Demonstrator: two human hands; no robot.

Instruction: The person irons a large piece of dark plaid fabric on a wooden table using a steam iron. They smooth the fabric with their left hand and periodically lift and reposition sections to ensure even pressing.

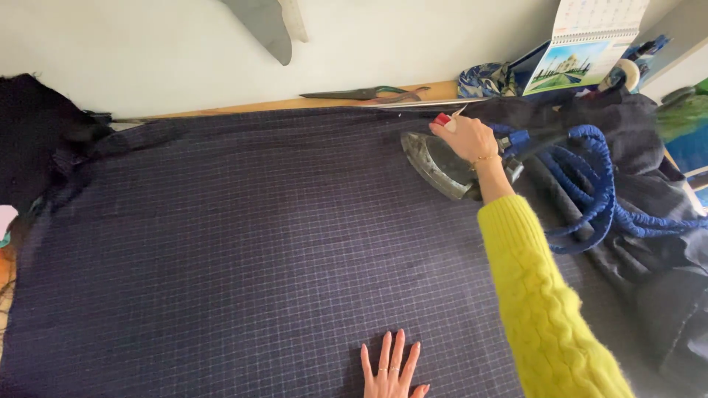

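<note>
A large dark navy checked cloth (236,236) lies spread flat across the table. My right hand (466,138), in a yellow knitted sleeve, grips the handle of a metal iron (435,163) that rests on the cloth near its far edge. A thick blue cord (590,193) loops from the iron to the right. My left hand (391,368) lies flat on the cloth at the near edge, fingers spread, holding nothing.
Dark scissors (361,93) lie on the bare wooden strip (243,107) by the wall. A desk calendar (586,46) and a patterned bundle (483,79) stand at the back right. Dark fabric (656,243) is heaped at the right, black cloth (33,133) at the left.
</note>
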